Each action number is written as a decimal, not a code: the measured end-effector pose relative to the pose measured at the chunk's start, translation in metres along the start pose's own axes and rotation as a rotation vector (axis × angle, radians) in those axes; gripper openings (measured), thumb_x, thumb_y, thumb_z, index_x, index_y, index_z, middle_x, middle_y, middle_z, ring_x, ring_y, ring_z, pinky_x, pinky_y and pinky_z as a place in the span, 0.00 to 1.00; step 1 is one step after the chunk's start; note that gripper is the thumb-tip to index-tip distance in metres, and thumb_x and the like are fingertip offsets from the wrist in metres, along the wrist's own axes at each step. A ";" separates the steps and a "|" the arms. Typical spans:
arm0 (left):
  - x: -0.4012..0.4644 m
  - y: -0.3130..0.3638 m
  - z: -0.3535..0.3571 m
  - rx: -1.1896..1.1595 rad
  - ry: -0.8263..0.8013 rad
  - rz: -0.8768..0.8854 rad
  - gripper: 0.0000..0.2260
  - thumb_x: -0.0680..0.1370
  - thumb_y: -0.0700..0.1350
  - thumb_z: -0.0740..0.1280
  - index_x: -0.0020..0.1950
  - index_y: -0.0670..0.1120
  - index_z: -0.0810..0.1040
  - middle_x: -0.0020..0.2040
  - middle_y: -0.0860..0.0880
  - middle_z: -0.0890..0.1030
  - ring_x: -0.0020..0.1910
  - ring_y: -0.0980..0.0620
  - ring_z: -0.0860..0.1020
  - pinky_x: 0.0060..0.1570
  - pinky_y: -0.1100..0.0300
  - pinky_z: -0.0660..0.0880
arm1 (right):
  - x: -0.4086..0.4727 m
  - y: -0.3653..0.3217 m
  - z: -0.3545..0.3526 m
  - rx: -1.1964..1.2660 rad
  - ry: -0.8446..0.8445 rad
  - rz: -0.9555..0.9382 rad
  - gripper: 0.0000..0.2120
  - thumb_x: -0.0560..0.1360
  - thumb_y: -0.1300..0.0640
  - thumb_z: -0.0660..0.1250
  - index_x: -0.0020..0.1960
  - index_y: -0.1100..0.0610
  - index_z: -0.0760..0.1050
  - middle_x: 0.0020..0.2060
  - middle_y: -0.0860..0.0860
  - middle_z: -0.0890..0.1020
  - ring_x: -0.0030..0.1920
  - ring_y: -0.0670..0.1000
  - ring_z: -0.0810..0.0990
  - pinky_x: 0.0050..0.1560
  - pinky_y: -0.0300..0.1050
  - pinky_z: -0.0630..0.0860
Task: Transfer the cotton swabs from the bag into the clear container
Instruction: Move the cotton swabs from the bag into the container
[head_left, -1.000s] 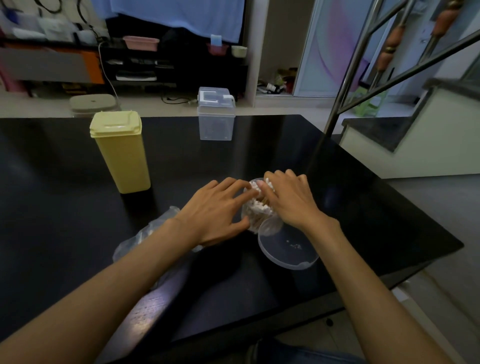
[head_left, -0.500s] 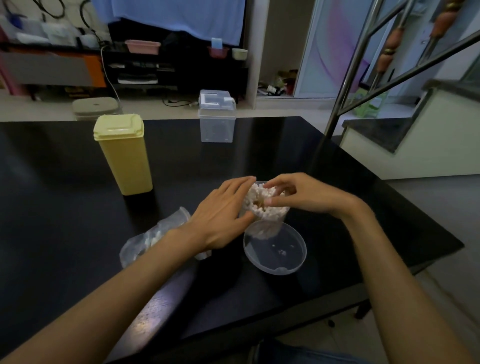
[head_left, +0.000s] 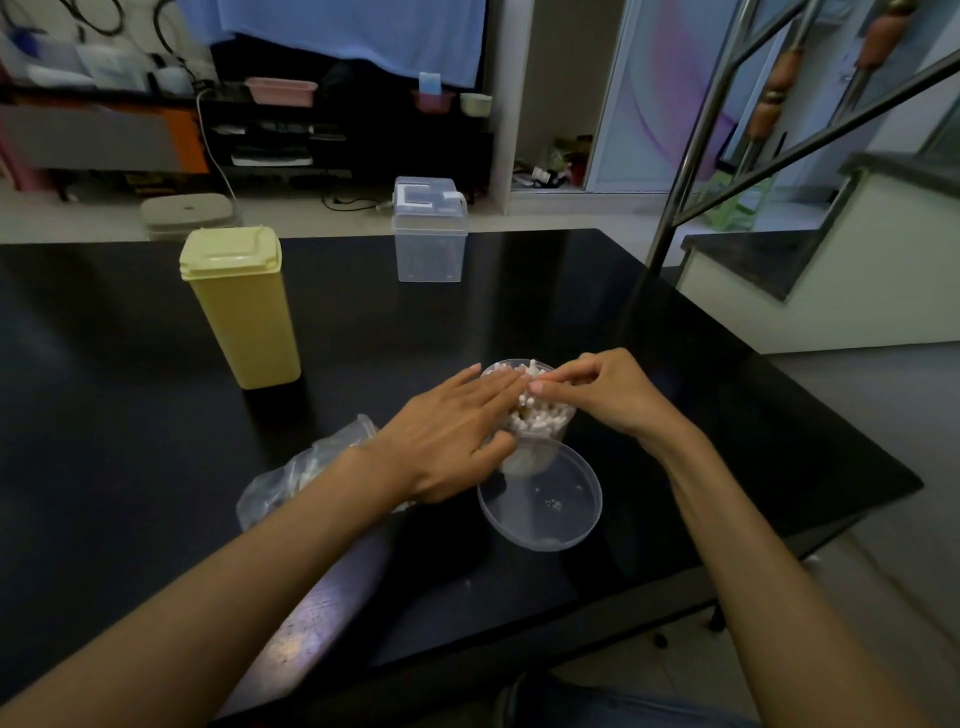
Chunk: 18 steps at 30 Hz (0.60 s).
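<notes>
hands, two of them, meet at one clear container (head_left: 530, 441) packed with white-tipped cotton swabs (head_left: 540, 415) near the front of the black table (head_left: 130, 415). my left hand (head_left: 452, 431) lies flat-fingered against its side; my right hand (head_left: 602, 389) pinches swab tips at the rim. one round lid (head_left: 540, 501), one crumpled bag (head_left: 301, 473), one yellow box (head_left: 241, 306), one clear box (head_left: 428, 228).
</notes>
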<state>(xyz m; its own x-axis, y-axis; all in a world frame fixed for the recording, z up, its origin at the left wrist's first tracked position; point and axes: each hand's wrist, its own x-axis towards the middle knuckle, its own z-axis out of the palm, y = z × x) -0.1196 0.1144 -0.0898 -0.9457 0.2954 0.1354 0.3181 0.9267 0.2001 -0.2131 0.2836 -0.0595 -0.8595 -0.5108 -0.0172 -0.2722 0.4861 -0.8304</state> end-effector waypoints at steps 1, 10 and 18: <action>0.000 0.000 0.000 0.041 -0.007 0.010 0.35 0.70 0.58 0.37 0.78 0.48 0.45 0.78 0.49 0.51 0.76 0.59 0.48 0.73 0.64 0.38 | 0.000 0.001 0.001 -0.050 0.006 -0.013 0.10 0.69 0.55 0.74 0.49 0.56 0.83 0.36 0.45 0.76 0.38 0.41 0.75 0.39 0.31 0.67; 0.005 -0.001 -0.006 -0.159 -0.101 -0.047 0.27 0.79 0.55 0.44 0.77 0.52 0.42 0.78 0.53 0.44 0.75 0.62 0.44 0.71 0.68 0.38 | 0.000 0.003 -0.001 -0.064 -0.046 0.012 0.11 0.71 0.55 0.72 0.52 0.57 0.82 0.38 0.45 0.81 0.40 0.40 0.78 0.41 0.32 0.72; -0.011 -0.002 -0.007 -0.121 -0.020 0.016 0.29 0.72 0.59 0.37 0.74 0.57 0.40 0.77 0.58 0.44 0.74 0.67 0.41 0.71 0.68 0.35 | -0.004 0.019 -0.009 0.071 -0.092 0.022 0.10 0.71 0.53 0.71 0.52 0.52 0.82 0.48 0.45 0.84 0.50 0.40 0.80 0.48 0.32 0.73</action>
<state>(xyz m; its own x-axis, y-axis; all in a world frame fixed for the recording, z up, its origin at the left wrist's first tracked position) -0.1094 0.1072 -0.0846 -0.9413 0.3155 0.1199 0.3374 0.8874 0.3140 -0.2186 0.3017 -0.0704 -0.8208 -0.5649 -0.0846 -0.2193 0.4484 -0.8665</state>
